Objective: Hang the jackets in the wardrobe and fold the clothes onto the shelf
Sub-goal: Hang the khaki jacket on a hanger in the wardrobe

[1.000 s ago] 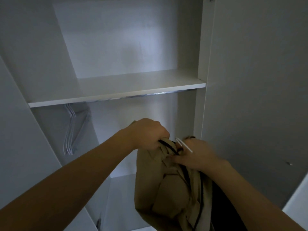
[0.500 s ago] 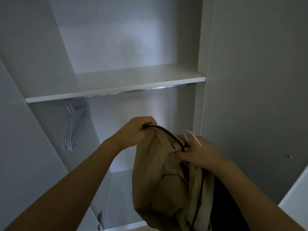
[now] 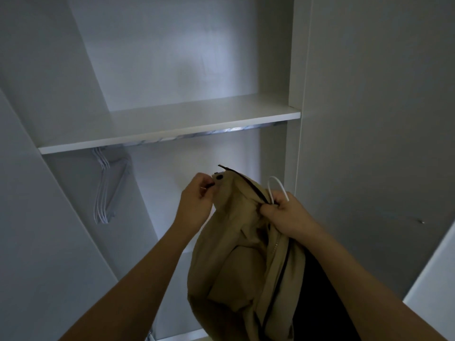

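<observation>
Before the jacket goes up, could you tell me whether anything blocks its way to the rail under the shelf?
Nothing visible does. The rail is bare above the beige jacket; the spare white hangers hang at its far left end, away from the path.

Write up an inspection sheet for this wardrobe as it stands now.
Surface: white wardrobe shelf, bare where visible.
Job's things: beige zip-up jacket held up on a white wire hanger; metal rail under the shelf.
Clutter: spare white hangers on the rail at left.
Grippers: left hand pinches the jacket's collar; right hand grips jacket and hanger.
Cables: nothing seen.
Surroundings: grey wardrobe door at right; dim light.
</observation>
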Demonstrator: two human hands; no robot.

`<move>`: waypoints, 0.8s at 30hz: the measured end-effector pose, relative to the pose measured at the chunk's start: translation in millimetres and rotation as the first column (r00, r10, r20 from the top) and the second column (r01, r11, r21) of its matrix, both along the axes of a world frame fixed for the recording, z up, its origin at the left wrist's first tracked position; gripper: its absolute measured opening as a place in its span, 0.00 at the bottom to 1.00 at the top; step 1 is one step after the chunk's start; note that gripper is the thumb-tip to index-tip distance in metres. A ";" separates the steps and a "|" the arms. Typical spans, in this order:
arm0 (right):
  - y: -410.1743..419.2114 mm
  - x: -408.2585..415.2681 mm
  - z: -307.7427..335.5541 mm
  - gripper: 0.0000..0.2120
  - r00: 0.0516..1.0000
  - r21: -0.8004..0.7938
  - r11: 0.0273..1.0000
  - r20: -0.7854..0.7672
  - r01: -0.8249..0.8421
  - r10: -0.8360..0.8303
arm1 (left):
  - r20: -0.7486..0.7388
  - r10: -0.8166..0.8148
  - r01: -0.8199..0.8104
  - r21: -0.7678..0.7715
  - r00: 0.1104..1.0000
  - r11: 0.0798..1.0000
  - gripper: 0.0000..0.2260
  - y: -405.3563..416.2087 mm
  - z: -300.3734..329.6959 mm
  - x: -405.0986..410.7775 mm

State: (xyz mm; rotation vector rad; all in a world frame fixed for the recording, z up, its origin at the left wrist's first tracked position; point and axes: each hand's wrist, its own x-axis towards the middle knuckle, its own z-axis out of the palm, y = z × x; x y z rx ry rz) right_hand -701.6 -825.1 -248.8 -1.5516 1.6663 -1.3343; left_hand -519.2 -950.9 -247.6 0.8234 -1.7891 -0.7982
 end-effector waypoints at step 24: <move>13.5 4.6 -18.7 0.13 0.998 0.019 0.998 -0.019 0.060 -0.060 | -0.066 -0.250 0.250 0.482 0.966 0.840 0.08 14.3 14.3 -20.9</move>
